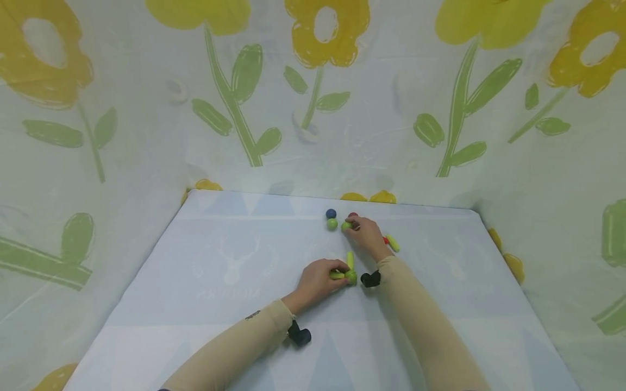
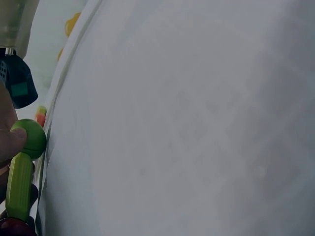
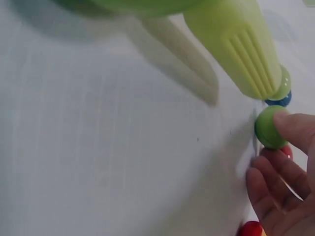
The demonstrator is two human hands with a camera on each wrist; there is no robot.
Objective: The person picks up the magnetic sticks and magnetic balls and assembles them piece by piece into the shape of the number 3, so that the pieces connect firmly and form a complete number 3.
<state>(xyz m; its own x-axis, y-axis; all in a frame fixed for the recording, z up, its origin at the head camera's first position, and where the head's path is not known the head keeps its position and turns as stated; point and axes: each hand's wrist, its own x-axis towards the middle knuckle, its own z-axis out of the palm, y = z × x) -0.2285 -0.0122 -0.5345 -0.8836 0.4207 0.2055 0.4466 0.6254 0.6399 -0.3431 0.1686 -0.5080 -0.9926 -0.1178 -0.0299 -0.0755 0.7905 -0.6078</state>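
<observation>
Flower-printed sheeting (image 1: 146, 136) backs right fingers (image 3: 284, 163) pinching a smooth green ball (image 3: 266, 129).

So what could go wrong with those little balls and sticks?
The green ball pinched in the right grip might slip and roll into the blue ball nearby. Also, the black camera on the right wrist looks close to the ball-and-stick piece in the left grip, so it could perhaps knock it.
</observation>
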